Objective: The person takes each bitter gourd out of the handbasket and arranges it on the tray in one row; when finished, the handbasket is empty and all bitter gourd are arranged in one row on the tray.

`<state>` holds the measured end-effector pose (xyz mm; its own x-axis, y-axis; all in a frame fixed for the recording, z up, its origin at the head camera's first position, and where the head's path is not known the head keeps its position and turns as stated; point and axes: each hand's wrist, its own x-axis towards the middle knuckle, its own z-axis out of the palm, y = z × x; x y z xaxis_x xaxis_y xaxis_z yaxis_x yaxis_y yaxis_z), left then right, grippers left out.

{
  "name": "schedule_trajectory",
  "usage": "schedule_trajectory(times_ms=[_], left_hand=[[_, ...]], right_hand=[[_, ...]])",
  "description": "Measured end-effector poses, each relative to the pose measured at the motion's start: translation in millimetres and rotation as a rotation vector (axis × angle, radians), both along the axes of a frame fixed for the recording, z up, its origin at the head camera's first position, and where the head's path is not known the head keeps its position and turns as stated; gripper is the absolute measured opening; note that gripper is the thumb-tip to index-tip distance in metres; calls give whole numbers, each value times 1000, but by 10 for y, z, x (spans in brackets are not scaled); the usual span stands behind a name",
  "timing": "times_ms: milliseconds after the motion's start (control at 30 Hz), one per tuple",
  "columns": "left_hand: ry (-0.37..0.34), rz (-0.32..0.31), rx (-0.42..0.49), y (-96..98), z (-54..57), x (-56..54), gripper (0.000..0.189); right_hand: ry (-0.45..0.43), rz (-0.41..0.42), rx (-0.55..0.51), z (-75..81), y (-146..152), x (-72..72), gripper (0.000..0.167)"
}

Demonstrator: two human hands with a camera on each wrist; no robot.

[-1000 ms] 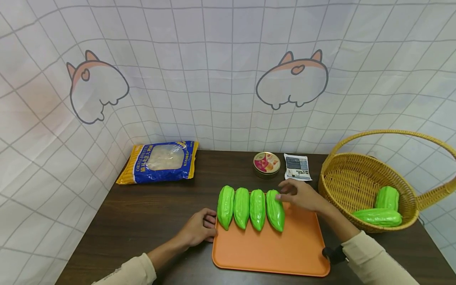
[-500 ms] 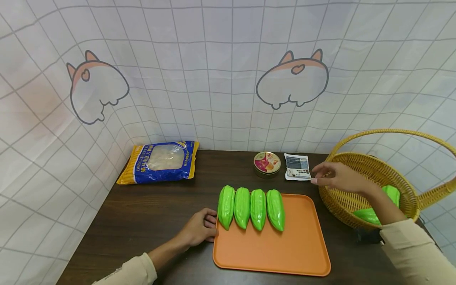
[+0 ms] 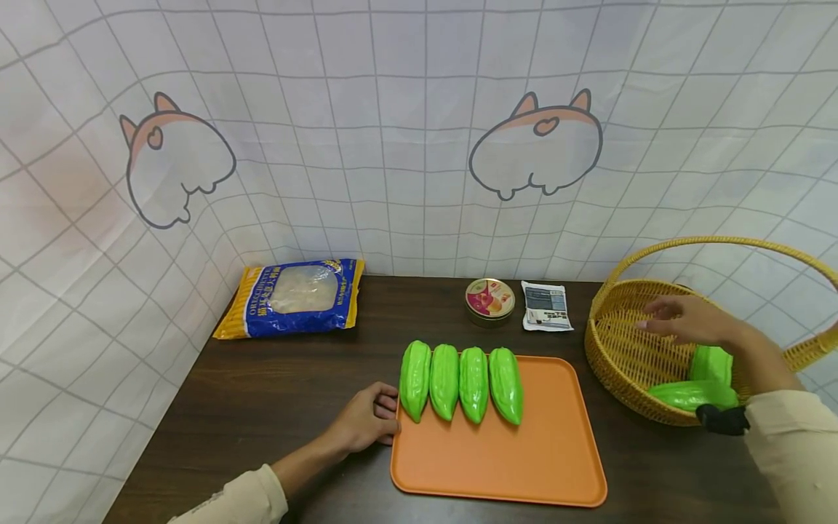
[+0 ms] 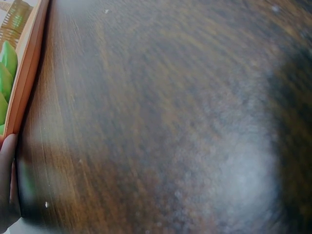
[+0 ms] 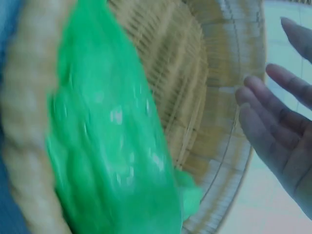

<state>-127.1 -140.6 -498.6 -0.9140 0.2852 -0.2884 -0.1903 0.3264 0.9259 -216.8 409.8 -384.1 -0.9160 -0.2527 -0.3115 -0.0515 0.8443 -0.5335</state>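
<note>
Several glossy green bitter melons (image 3: 473,386) lie side by side at the back left of an orange tray (image 3: 517,466). My left hand (image 3: 361,421) rests on the table at the tray's left edge; in the left wrist view its fingertip touches the tray wall (image 4: 24,83). My right hand (image 3: 687,320) is over the wicker basket (image 3: 605,364), fingers spread and slightly bent, with nothing in them. Two more bitter melons are inside the basket, one lying crosswise (image 3: 690,395) and one behind it (image 3: 712,364). A bitter melon (image 5: 112,126) looms large in the right wrist view.
The basket's tall handle (image 3: 720,240) arches over its opening, above my right hand. Along the back of the dark wooden table (image 3: 262,393) lie a blue and yellow pasta bag (image 3: 297,298), a round tin (image 3: 490,300) and a small white packet (image 3: 546,307).
My right hand has left the rightmost bitter melon on the tray and moved right, past the packet, to above the basket. My left hand and the tray have stayed put.
</note>
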Motion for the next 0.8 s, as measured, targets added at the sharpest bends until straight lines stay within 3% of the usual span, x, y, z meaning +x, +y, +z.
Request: schedule_trajectory(times_ms=[200,433,800], left_hand=[[-4,-8,2,-14,-12,-13,59],[-28,-16,0,-16,-15,-18,60],[-28,-17,-13,-20,-5,-19,61]], right_hand=[[16,-33,78,-47,213,-37,71],[-37,-62,132,-92,329,-70,80],[-107,-93,111,-161,413,-100,83]])
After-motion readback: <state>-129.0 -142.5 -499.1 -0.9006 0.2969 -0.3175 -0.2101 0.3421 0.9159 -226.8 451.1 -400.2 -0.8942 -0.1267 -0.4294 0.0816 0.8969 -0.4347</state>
